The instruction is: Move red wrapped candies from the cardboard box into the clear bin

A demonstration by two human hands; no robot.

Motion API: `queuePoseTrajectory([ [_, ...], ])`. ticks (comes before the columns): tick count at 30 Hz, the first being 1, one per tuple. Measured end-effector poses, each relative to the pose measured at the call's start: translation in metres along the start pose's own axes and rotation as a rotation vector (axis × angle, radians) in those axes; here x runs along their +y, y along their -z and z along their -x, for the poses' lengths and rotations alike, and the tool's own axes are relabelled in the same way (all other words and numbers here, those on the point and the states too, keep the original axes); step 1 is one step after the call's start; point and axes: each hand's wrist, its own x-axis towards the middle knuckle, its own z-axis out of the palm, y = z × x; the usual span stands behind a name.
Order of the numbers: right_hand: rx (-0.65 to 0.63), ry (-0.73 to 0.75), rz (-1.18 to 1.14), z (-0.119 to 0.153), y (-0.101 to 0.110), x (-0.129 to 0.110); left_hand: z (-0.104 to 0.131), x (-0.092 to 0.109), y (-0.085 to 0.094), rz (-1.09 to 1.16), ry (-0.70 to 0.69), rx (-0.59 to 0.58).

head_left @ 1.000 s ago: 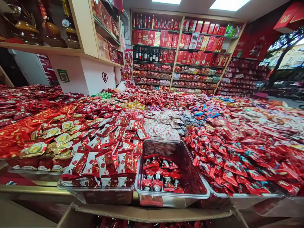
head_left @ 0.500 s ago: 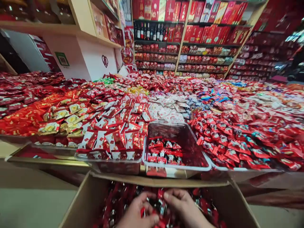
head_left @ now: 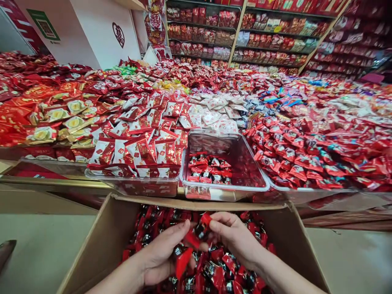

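Observation:
A cardboard box (head_left: pixel 88 253) full of small candies in red and black wrappers (head_left: pixel 214 273) stands right before me. Over it, my left hand (head_left: pixel 162 253) is curled around wrapped candies, with red wrapper ends poking out between the fingers. My right hand (head_left: pixel 234 234) pinches the red end of one wrapped candy (head_left: pixel 202 226) between thumb and fingertips, close to the left hand's fingers. Just beyond the box, a clear plastic bin (head_left: pixel 254 175) holds a small group of similar candies (head_left: pixel 210 167) in rows at its left side.
Heaped red-and-white packets (head_left: pixel 137 151) fill the bin on the left; twisted red candies (head_left: pixel 294 155) pile up on the right. White packets (head_left: pixel 217 110) lie behind the clear bin. A white pillar (head_left: pixel 92 32) and stocked shelves (head_left: pixel 202 36) stand at the back.
My view has tipped downward, so the box and bins appear higher. Both hands have come up from among the candies, which show more clearly between the fingers.

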Motion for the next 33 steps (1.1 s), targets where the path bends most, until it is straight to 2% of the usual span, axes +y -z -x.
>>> queuePoseTrajectory([
  [1, -0.043, 0.028, 0.052, 0.001, -0.002, -0.001, 0.001, 0.000, -0.001, 0.067, 0.050, 0.007],
  [3, -0.090, 0.070, 0.131, 0.003, -0.005, -0.004, 0.001, 0.000, -0.003, 0.118, 0.021, 0.026],
  [6, -0.031, 0.010, 0.047, 0.005, -0.008, -0.005, -0.003, 0.001, -0.005, 0.117, -0.196, 0.063],
  [8, -0.003, -0.063, -0.088, 0.006, -0.009, -0.006, -0.006, 0.001, -0.004, 0.037, -0.373, 0.155],
  [10, -0.030, -0.089, -0.136, 0.008, -0.010, -0.006, -0.007, 0.002, -0.004, -0.091, -0.474, 0.239],
  [12, -0.044, -0.066, -0.064, 0.009, -0.012, -0.008, -0.006, 0.003, -0.003, -0.169, -0.497, 0.258],
  [17, 0.007, -0.043, 0.038, 0.010, -0.015, -0.007, -0.002, 0.005, -0.001, -0.165, -0.423, 0.137],
  [22, -0.006, -0.048, 0.113, 0.013, -0.018, -0.014, 0.000, 0.002, 0.000, -0.313, -0.492, 0.195],
  [25, -0.042, 0.005, 0.278, 0.021, -0.021, -0.029, 0.004, 0.001, 0.000, -0.253, -0.505, 0.106],
  [28, -0.070, 0.104, 0.560, 0.030, -0.025, -0.045, 0.010, 0.004, -0.001, -0.261, -0.476, 0.050],
  [33, -0.160, 0.204, 1.007, 0.031, -0.034, -0.052, 0.019, 0.009, 0.000, -0.647, -0.543, 0.090],
])
